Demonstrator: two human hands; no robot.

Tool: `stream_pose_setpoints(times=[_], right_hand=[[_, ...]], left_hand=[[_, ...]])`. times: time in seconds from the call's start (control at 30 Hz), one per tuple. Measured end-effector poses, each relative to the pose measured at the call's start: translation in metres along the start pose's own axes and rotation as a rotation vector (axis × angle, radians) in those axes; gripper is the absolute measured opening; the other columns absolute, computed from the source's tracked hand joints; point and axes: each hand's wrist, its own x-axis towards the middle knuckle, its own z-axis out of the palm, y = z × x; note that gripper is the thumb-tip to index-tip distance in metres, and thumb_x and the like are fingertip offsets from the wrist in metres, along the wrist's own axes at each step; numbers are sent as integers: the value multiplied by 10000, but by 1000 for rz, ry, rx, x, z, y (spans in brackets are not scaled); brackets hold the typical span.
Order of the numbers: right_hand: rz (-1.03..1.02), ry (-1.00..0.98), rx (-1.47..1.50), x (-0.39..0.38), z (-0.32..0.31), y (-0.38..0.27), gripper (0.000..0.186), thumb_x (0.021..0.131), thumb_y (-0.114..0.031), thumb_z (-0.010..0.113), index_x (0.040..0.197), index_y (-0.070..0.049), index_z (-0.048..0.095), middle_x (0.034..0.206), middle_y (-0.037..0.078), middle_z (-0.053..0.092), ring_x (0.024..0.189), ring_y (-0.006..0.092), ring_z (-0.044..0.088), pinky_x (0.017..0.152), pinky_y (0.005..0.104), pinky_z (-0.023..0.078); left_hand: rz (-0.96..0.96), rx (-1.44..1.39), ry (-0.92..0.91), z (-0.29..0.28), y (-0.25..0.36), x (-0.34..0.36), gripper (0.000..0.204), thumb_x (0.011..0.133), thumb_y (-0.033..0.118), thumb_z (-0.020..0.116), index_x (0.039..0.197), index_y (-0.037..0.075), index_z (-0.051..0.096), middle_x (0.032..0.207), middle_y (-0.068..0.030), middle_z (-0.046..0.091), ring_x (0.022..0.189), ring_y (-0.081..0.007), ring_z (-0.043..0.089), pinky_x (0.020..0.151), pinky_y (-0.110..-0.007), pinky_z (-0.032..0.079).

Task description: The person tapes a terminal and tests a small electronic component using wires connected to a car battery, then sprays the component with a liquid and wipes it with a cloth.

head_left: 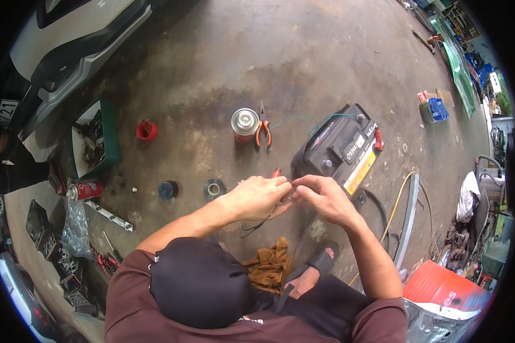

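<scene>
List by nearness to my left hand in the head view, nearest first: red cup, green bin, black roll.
From the left hand:
1. Black roll, just left of it.
2. Red cup, farther left and ahead.
3. Green bin, leftmost.

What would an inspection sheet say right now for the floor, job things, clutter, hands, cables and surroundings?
Surface: concrete floor, dark stains in places.
Job's things: dark battery on the floor beyond the right hand; red piece showing past the left hand.
Clutter: metal can with orange-handled pliers beside it; red cup; brown cloth; loaded green bin.
Hands: close together, fingers partly hidden; grip cannot be told.
Cables: thin green wire running from near the pliers to the battery; fastening unclear.
Surroundings: pale vehicle upper left; red bucket lower right.
</scene>
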Motion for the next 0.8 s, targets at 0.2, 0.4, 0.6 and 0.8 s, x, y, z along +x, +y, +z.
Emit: stream_pose_setpoints(times=[0.2, 0.4, 0.6, 0.8], right_hand=[[86, 184, 238, -3, 43, 11, 409, 1097, -314, 656, 1289, 45, 687, 1157, 137, 771, 970, 165, 749, 834, 324, 624], [-10, 117, 192, -2, 51, 19, 420, 1035, -310, 728, 1197, 78, 719, 1045, 150, 791, 897, 180, 734, 831, 338, 590], [-17, 73, 257, 8, 49, 32, 360, 988, -220, 709, 1199, 70, 679, 987, 131, 773, 862, 173, 720, 814, 320, 573], [210, -54, 692, 10, 47, 17, 187, 1031, -219, 639, 1056, -35, 616, 754, -31, 562, 609, 73, 497, 575, 272, 388]], left_hand=[[-289, 63, -62, 9, 7, -5, 468, 888, 90, 749, 1290, 13, 523, 1183, -199, 613, 918, -460, 721, 742, -552, 613], [-338, -46, 68, 15, 5, -8, 831, 840, 19, 773, 1572, 43, 381, 1349, -235, 571, 1015, -477, 712, 841, -545, 629], [-365, -72, 87, 17, 3, -9, 982, 816, 15, 802, 1662, 67, 305, 1414, -178, 568, 1043, -386, 719, 872, -494, 631], [-296, 35, 130, 19, -7, -15, 670, 812, 59, 808, 1418, 3, 528, 1414, -207, 558, 997, -430, 749, 823, -496, 650]])
